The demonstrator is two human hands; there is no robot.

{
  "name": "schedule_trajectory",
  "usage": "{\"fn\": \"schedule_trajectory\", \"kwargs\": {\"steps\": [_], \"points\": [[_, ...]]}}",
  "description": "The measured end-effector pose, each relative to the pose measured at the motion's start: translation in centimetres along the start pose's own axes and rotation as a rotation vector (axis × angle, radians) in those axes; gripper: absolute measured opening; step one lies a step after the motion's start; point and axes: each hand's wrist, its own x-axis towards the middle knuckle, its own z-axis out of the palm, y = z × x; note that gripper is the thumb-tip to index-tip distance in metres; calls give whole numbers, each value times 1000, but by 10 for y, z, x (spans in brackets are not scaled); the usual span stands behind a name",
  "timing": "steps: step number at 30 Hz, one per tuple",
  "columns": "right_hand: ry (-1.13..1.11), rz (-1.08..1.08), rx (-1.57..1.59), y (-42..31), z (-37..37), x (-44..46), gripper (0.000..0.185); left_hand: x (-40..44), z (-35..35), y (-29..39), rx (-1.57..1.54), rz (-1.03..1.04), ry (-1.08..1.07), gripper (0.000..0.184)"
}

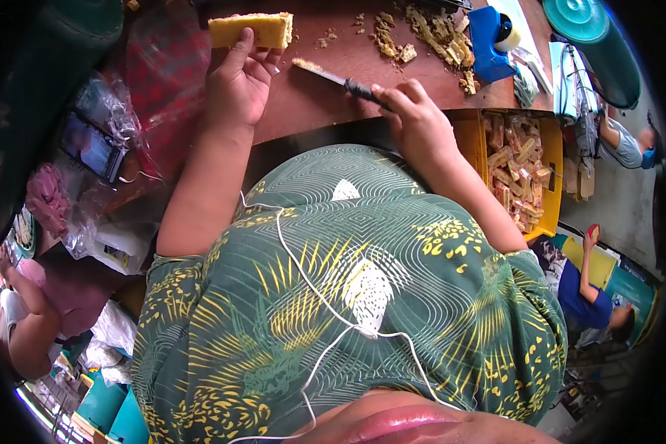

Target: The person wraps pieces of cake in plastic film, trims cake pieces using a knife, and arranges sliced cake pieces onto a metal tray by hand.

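One slab [269, 31] thumb-pinched by left hand [243, 83]; right hand [418, 115] grips knife [354, 87].

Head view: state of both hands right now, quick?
Left hand: closed, holding a yellow bar between thumb and fingers.
Right hand: closed, holding a knife by its black handle.

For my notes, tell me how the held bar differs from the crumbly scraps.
The bar is one straight-edged block; the scraps are broken pieces. The left hand holds the bar; the scraps lie on the table. The bar is pale yellow; the scraps look browner in places. Both show yellow.
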Motion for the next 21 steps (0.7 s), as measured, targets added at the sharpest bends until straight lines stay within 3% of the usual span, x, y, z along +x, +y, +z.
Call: {"fn": "schedule_trajectory", "kwargs": {"steps": [5, 11, 15, 17, 21], "points": [[127, 95, -79, 48, 3, 31, 30, -2, 4, 0, 30, 2, 4, 37], [-24, 6, 24, -2, -4, 8, 39, -3, 8, -3, -6, 11, -8, 33], [166, 40, -13, 37, 5, 26, 34, -2, 12, -3, 9, 10, 7, 31], [159, 98, -64, 55, -5, 36, 30, -1, 10, -4, 20, 12, -7, 31], [34, 42, -66, 11, -17, 16, 30, -2, 10, -3, 12, 19, -15, 34]]}}
